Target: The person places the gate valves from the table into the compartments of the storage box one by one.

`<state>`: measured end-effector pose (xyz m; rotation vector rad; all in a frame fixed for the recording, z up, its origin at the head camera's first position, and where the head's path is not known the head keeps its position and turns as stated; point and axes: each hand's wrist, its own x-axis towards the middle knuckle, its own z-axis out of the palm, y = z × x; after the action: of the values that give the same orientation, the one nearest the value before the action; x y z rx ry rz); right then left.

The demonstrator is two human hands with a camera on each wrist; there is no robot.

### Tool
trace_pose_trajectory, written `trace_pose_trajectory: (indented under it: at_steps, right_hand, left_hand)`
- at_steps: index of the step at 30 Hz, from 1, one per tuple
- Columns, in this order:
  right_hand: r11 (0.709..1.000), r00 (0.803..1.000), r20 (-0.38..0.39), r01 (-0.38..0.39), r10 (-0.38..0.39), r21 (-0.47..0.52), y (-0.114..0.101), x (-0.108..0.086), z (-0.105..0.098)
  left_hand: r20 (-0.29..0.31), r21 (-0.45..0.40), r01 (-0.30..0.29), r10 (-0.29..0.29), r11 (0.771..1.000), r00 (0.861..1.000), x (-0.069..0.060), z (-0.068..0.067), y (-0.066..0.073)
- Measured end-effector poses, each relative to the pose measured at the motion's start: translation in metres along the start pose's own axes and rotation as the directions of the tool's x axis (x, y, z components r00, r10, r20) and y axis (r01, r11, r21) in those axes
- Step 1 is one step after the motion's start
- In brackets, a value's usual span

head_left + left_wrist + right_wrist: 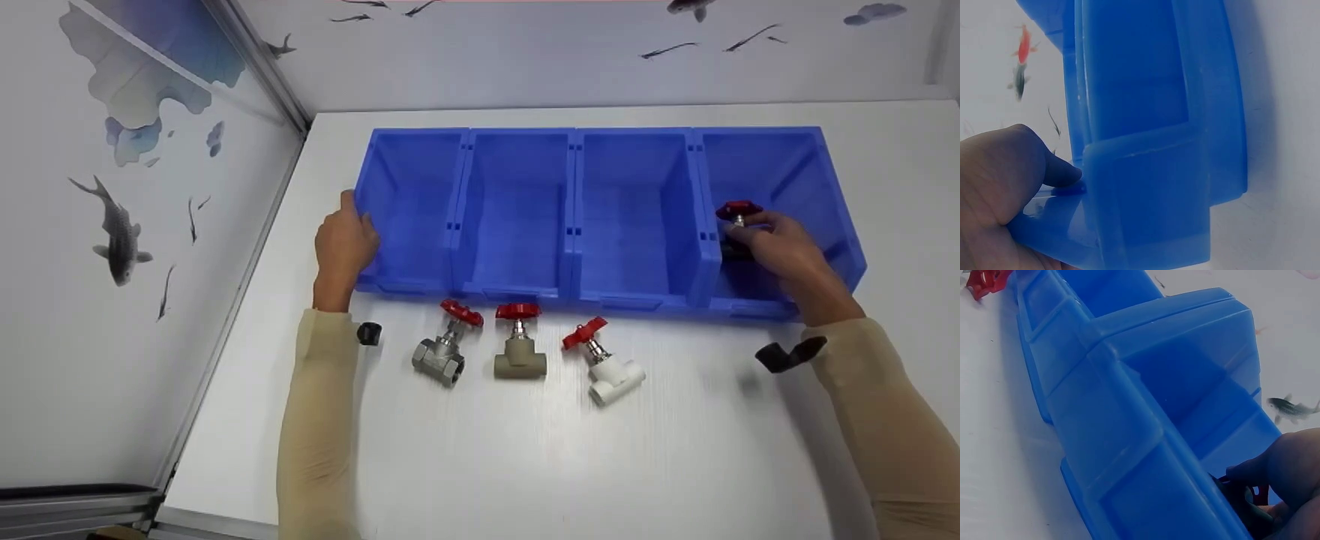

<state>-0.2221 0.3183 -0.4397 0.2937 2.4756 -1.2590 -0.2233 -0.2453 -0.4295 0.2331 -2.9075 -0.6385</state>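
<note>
The head view is bright, with pale glare across the smooth white tabletop (517,465) and soft-edged shadows beside the long beige fabric sleeves (315,427). Both wrist views are dimmer and greyer (a dull cast mutes the colours). On the left wrist, the red-and-dark fish print (1020,81) looks blurred, and pale reflections streak the glossy blue plastic bins (574,217).

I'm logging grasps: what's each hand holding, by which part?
The right hand holds a red-wheeled valve by its neck, under the wheel; the left hand grips the leftmost blue bin by its outer wall.
</note>
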Motion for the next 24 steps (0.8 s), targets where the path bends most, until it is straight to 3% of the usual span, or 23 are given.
trace_pose_trajectory:
  at_steps: [17,24]
  right_hand:
    - [0.999,0.999,-0.008,-0.031,0.031,-0.016,0.0007,0.0031,0.0011]
    - [1.000,1.000,-0.021,-0.002,0.002,-0.019,0.0000,0.0038,0.0032]
  left_hand:
    - [0.006,-0.004,0.014,-0.014,1.000,1.000,0.0003,0.0003,-0.0001]
    - [0.005,-0.002,0.010,-0.010,1.000,1.000,0.0004,0.0000,-0.0002]
